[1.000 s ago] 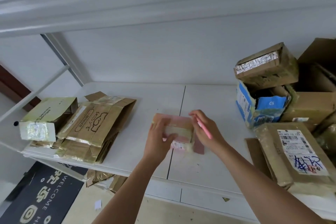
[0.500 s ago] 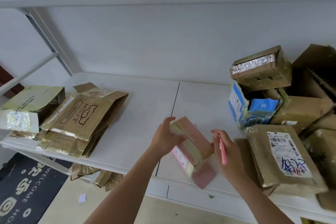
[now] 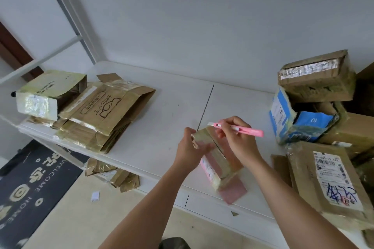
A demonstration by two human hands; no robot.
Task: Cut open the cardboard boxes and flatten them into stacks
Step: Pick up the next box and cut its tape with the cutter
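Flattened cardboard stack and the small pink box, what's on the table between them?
Nothing: the head view shows bare white table between the flattened stack and pink box.

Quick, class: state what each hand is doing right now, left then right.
Left hand: closed, gripping the far end of the small pink box.
Right hand: closed, holding the pink utility knife above the box.

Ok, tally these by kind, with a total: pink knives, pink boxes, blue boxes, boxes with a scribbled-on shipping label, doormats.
Pink knives: 1, the pink knife held in the right hand
Pink boxes: 1, the pink box gripped by the left hand
Blue boxes: 1, the blue box
Scribbled labels: 1, the labelled box
Doormats: 1, the doormat
Total: 5
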